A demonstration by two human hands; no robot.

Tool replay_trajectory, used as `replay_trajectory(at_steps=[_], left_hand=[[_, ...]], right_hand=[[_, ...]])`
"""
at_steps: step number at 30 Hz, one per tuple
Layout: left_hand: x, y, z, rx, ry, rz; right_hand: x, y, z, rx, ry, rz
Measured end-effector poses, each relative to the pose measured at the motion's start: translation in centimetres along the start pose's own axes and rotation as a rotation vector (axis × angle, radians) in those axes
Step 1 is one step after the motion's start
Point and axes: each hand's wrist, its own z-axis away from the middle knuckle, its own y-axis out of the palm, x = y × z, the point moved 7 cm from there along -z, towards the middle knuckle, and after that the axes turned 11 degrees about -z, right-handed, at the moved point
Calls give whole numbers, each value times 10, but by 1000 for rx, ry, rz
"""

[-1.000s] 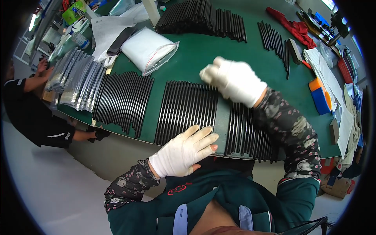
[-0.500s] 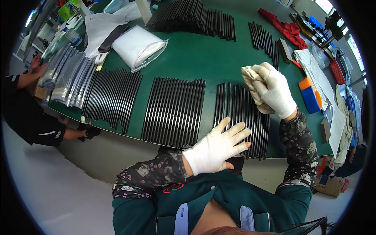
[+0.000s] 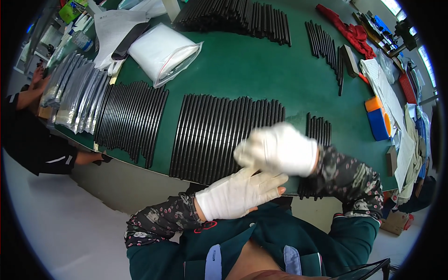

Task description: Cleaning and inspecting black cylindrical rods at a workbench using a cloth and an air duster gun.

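Observation:
Black rods [image 3: 205, 135] lie side by side in a wide row along the near edge of the green table. My left hand [image 3: 240, 193], in a white glove with a bare thumb tip and fingertip, lies open over the near ends of this row, fingers stretched out. Just above it is my right hand [image 3: 284, 149], also gloved and blurred by motion. It is closed around what looks like a wadded off-white cloth [image 3: 246, 151], over the row's right part. A narrower group of rods [image 3: 318, 128] lies to the right, partly hidden by my right hand and forearm.
Another row of rods [image 3: 133, 121] lies left, beside bagged bundles [image 3: 81, 100]. A white plastic-wrapped package [image 3: 161, 53], a rod pile [image 3: 224, 16], red cloth [image 3: 347, 30] and a blue-orange tape dispenser [image 3: 378, 121] stand around. A co-worker's arm [image 3: 30, 95] shows at left.
My right hand has swung left and down beside my left hand, which shifted slightly left. The middle row of rods has grown wider, and the right group has become narrower.

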Motion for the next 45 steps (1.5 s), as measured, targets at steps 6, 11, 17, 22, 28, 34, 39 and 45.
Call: replay_trajectory(at_steps=[6,11,17,22,28,34,39,45], left_hand=[[5,-7,-3,-20,29,-10],[-1,-8,-4,-3,40,-59],[7,-11,-5,-8,26,14],[-2,-13,-6,16,29,-27],[1,-12,-7,41,17,-52],[-27,-32,-50,-24,42,-139],[-41,2,-113,-208,117,-75],[-16,2,-92,-111,29,-91]], right_hand=[[-78,-39,-21,-258,315,110],[-11,9,-29,-7,-62,90],[-48,-17,-34,-281,43,220],[-45,-8,-31,-143,83,158],[-93,-88,16,-490,480,82],[-78,-125,85,-723,693,-110],[-75,-126,120,-788,740,-105],[-71,-125,157,-780,812,-35]])
